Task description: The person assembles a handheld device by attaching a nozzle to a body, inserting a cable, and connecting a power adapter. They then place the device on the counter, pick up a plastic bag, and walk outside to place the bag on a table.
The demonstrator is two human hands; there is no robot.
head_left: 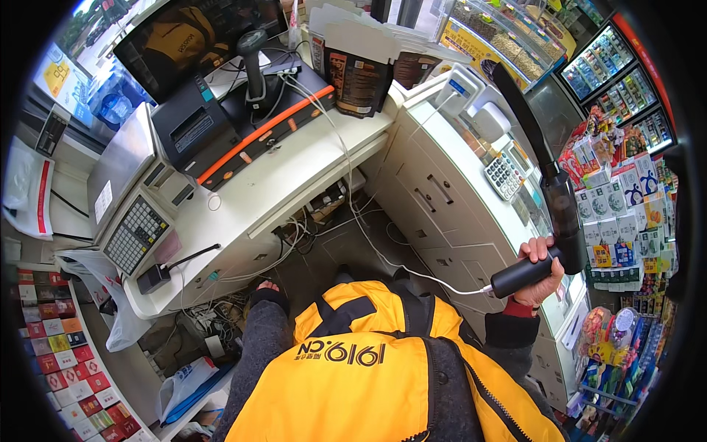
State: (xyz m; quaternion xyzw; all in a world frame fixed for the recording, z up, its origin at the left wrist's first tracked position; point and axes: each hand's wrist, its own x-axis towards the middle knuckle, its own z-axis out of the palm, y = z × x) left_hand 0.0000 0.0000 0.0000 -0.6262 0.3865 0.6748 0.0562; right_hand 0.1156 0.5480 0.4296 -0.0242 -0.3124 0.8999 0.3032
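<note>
My right hand (543,276) is wrapped round the handle of a black handheld vacuum cleaner (561,214). Its long flat nozzle (519,110) points up and away, over the right-hand counter. A white cable (434,278) is plugged into the handle's end and runs back toward the far counter. Low beside the left counter hangs my left hand (269,286); only a small part shows past the dark cuff, too little to tell how its fingers are set. Nothing shows in it.
On the left counter stand a scale with a keypad (136,234), a receipt printer (193,125), a barcode scanner (256,74) and a monitor (199,44). A calculator (504,175) lies on the right counter. Tangled cables (213,317) lie below; packaged goods (618,221) hang at right.
</note>
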